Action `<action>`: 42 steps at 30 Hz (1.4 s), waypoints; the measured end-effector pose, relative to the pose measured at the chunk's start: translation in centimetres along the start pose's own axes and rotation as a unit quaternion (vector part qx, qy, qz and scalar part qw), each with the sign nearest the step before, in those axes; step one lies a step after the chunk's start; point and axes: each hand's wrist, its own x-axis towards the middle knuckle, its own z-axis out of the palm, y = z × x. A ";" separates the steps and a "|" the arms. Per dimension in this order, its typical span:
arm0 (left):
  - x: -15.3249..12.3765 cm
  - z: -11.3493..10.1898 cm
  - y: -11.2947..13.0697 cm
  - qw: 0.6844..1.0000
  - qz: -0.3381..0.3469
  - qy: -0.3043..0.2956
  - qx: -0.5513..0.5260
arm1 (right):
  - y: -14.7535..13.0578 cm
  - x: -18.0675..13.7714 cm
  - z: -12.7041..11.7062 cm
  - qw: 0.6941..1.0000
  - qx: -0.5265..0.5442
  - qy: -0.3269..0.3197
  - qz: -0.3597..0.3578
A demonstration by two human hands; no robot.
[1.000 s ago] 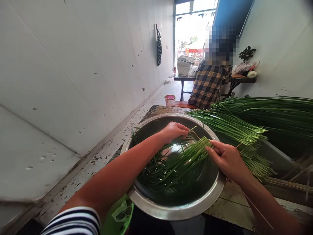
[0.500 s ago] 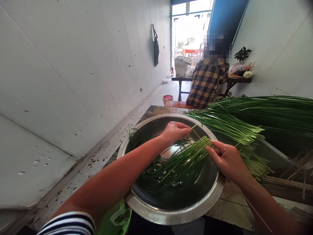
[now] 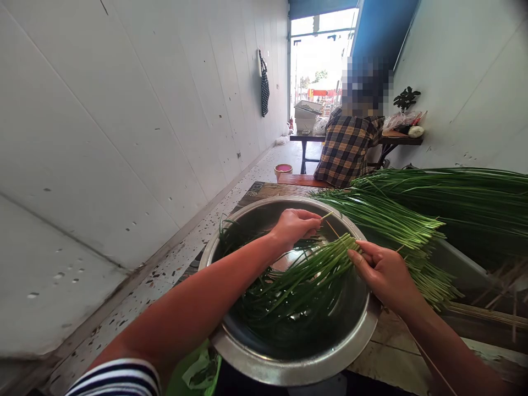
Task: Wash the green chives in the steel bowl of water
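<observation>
A wide steel basin holds wet green garlic chives. My right hand, at the basin's right rim, pinches a bunch of chives near its pale cut ends, the leaves trailing down into the basin. A thin wooden skewer pokes out of the bunch toward my left hand. My left hand is over the far part of the basin, fingers closed on a single chive stalk, whose pale end sticks out close to the skewer tip. Whether they touch I cannot tell.
More chives lie in piles right of the basin, with thin sticks beyond my right forearm. A green bag or bin is below the basin's left side. A person in a plaid shirt sits ahead at another table.
The whole view has shifted slightly downward in the picture. Both hands keep nearly the same pose and hold over the basin.
</observation>
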 end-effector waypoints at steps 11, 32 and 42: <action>-0.4 0.4 0.1 1.000 -0.009 -0.016 0.001 | 0.1 0.1 0.1 1.000 0.005 -0.005 0.021; -0.5 0.6 0.1 1.000 -0.006 -0.004 -0.022 | -0.5 0.0 -0.1 1.000 -0.007 0.006 0.008; -0.3 0.6 -0.4 0.998 -0.010 0.007 -0.066 | -0.5 -0.1 -0.1 1.000 0.023 0.002 0.013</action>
